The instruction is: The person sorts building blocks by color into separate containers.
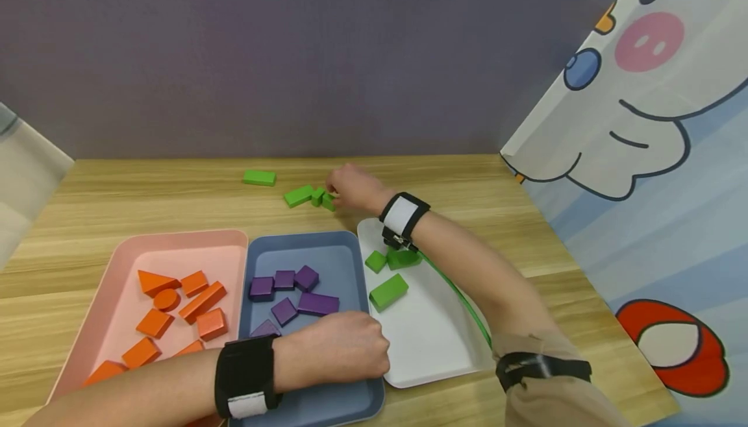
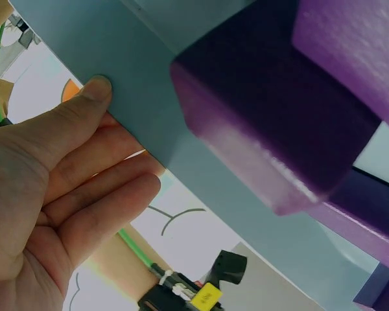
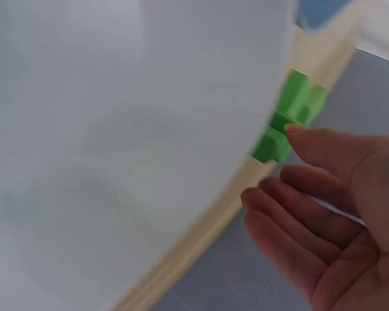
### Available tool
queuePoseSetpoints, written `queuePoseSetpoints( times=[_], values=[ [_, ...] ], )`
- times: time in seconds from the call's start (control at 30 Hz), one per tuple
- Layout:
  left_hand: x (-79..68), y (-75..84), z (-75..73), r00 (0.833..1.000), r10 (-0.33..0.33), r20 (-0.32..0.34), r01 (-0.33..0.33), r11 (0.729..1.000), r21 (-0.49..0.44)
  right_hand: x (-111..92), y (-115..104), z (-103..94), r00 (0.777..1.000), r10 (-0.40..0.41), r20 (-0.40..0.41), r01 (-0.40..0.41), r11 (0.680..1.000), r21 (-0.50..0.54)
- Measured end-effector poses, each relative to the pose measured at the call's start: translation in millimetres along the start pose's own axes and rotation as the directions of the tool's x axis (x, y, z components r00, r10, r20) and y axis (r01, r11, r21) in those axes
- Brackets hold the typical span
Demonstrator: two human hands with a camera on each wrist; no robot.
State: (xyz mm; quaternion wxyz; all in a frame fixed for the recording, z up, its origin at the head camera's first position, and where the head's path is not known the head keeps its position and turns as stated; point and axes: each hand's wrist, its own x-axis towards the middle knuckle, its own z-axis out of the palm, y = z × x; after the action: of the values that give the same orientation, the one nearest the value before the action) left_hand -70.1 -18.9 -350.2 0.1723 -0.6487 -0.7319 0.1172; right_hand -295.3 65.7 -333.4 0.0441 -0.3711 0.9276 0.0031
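Note:
My left hand (image 1: 333,349) lies across the front right part of the blue tray (image 1: 304,407). Seen from the left wrist, its thumb is on the inside of the tray's wall and the fingers are behind the rim, pinching it. Purple blocks (image 1: 318,304) lie inside that tray. At the back of the table, my right hand (image 1: 356,188) reaches to a cluster of green blocks (image 1: 317,196). The right wrist view shows its thumb close to a green block (image 3: 270,146), the other fingers loosely bent and apart from the thumb, with nothing between them.
A white tray (image 1: 432,349) holds several green blocks (image 1: 388,292) under my right forearm. To the left, a pink tray (image 1: 125,265) holds orange blocks (image 1: 206,302). One green block (image 1: 260,178) lies alone near the grey wall (image 1: 280,57). A green cable (image 1: 461,297) runs along the right arm.

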Motion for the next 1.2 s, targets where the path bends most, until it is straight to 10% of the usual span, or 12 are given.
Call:
queuePoseSetpoints(
  times=[0.77, 1.2],
  values=[
    [14.6, 11.7, -10.6, 0.999, -0.019, 0.025, 0.019, 1.0, 0.001, -11.4, -4.5, 8.4, 1.0, -0.002, -0.008, 0.003, 0.999, 0.038],
    [10.3, 9.0, -9.1, 0.999, -0.018, 0.05, 0.02, 0.999, -0.033, -73.9, 0.3, -6.3, 0.971, -0.174, -0.163, 0.19, 0.978, 0.09]
  ],
)
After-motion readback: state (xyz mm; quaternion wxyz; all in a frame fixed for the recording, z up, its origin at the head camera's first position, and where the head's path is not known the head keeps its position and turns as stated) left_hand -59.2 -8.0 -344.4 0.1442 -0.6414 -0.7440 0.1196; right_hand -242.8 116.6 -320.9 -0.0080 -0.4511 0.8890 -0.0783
